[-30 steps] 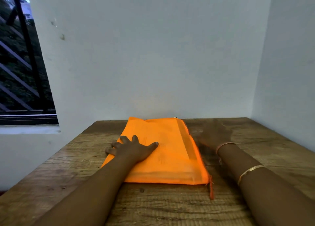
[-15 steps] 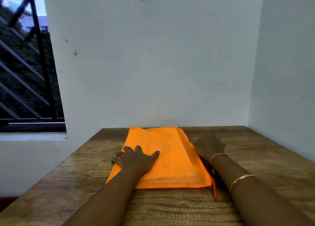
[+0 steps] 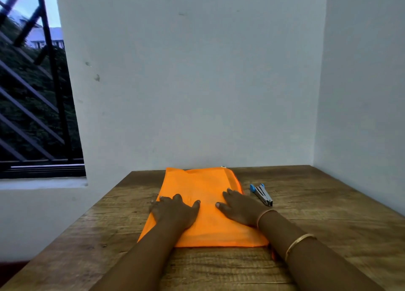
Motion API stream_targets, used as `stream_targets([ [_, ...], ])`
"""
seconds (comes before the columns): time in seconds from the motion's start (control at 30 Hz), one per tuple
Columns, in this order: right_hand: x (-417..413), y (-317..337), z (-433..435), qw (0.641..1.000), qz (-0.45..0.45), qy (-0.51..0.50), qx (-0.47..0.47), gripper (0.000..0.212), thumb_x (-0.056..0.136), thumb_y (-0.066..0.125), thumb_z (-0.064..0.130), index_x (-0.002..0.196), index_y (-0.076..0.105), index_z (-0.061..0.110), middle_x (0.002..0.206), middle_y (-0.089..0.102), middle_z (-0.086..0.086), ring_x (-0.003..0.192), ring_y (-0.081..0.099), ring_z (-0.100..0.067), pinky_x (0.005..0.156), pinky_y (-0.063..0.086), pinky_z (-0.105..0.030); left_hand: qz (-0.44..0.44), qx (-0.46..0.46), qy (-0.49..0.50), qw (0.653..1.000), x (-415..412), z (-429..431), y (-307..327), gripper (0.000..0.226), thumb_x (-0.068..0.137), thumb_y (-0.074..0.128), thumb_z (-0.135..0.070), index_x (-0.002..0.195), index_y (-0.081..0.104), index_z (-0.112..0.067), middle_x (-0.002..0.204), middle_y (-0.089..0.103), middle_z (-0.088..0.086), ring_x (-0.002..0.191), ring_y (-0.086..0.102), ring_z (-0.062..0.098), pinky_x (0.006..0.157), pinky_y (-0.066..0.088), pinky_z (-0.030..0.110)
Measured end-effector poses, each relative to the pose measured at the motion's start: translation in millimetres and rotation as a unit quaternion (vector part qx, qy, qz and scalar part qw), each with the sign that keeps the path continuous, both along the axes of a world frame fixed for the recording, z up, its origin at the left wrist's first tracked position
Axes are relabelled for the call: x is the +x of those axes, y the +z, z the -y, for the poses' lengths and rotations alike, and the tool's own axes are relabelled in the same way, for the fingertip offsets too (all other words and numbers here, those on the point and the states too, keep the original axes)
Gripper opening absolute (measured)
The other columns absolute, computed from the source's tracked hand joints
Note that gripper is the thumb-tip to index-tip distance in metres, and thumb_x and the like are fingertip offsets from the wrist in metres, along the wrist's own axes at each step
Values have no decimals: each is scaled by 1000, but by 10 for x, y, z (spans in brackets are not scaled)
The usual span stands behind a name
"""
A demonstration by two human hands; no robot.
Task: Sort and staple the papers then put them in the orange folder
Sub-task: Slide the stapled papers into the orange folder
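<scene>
A wooden table [image 3: 317, 225] is sitting in a corner between pale walls [image 3: 197, 82], with a barred window [image 3: 32, 104] at the left. The orange folder [image 3: 203, 185] is lying flat on the table, its far edge near the back wall. Both hands are resting palm-down on it, fingers spread and grasping nothing: the left hand [image 3: 175, 211] on its left part, the right hand [image 3: 238, 209] on its right. A stapler [image 3: 262, 194] is lying on the table just right of the folder.

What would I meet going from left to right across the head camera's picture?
The barred window → left hand → right hand → stapler. Both hands lie flat on the orange folder, which spans them.
</scene>
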State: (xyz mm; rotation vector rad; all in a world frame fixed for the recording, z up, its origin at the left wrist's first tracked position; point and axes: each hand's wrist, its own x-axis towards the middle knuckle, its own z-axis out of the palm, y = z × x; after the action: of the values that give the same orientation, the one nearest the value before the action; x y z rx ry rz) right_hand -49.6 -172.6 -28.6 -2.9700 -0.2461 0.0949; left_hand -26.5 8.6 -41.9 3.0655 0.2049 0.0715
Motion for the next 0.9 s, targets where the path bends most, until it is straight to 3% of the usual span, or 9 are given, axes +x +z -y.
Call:
stream_targets([
  [0.13,14,-34,9,1000,-2,-2,-3,69,99,22,53,152,10,10,159,6,-13,146,10,-27,118,15,-42,-2,52,-15,999,24,19,58,83,84,18,-75,144,29,-19,145,34,18,132,33,38,107,28,51],
  [0.27,-10,-27,8,1000,-4,2,-4,73,97,23,58,152,8,13,159,3,-12,147,5,-26,118,11,-44,22,44,-98,994,154,101,94,70,93,27,-56,148,15,-15,157,2,16,144,-4,37,114,5,53],
  [0.37,-24,9,5,1000,-29,-5,3,78,93,24,65,153,6,19,160,-1,-9,147,1,-27,117,8,-47,5,10,-212,977,374,186,56,57,100,21,-43,151,7,-22,159,-3,3,146,-6,27,116,2,51],
  [0.47,74,21,26,998,-55,-12,-16,81,89,23,71,152,2,26,160,-4,-4,147,-3,-27,115,3,-51,-29,4,-191,981,647,228,72,60,97,18,-55,150,15,-26,158,12,-1,143,11,31,112,13,52],
  [0.57,50,47,-17,998,-64,-2,-30,83,87,21,74,152,-3,28,160,-8,-2,147,-6,-28,114,-1,-52,-10,15,-158,987,784,157,127,65,93,18,-64,147,23,-30,156,20,-2,140,15,33,110,14,53],
  [0.77,189,2,37,997,-76,3,-24,83,86,20,75,151,-6,31,160,-12,-1,146,-9,-28,114,-2,-52,-34,-31,-109,993,1245,200,68,81,81,21,-79,148,18,-34,158,10,-4,144,4,35,110,2,63],
  [0.9,232,-16,25,997,-78,5,-23,82,85,19,76,150,-7,34,159,-13,-2,146,-10,-28,114,-2,-52,-17,-55,-65,996,1387,92,11,86,79,19,-81,148,20,-31,158,12,2,144,7,36,112,6,61],
])
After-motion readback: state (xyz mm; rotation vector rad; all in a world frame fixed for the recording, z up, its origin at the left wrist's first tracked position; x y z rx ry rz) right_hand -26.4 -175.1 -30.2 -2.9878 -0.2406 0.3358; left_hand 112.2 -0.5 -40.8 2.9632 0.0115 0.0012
